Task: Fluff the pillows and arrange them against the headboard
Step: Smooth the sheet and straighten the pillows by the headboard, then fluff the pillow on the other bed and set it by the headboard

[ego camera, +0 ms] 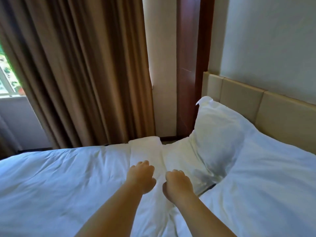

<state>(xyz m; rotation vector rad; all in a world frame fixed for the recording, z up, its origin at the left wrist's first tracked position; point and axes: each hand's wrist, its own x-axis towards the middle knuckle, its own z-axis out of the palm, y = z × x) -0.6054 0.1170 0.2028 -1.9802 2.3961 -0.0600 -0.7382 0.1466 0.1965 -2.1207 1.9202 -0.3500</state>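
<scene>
left hand [141, 177], right hand [177, 183] centre frame | fingers curled on white duvet [68, 177], cannot tell if grasping | pillow [217, 134] centre right, propped against headboard [242, 98]

- The left hand [141, 176] and right hand [177, 184] lie side by side on a wrinkled white duvet [59, 177], fingers curled down; whether they grip the cloth cannot be told.
- Just beyond the fingers to the right, a plump white pillow [217, 134] leans against a beige padded headboard [242, 101].
- Far beyond the fingers to the left hangs a brown pleated curtain [77, 74].
</scene>
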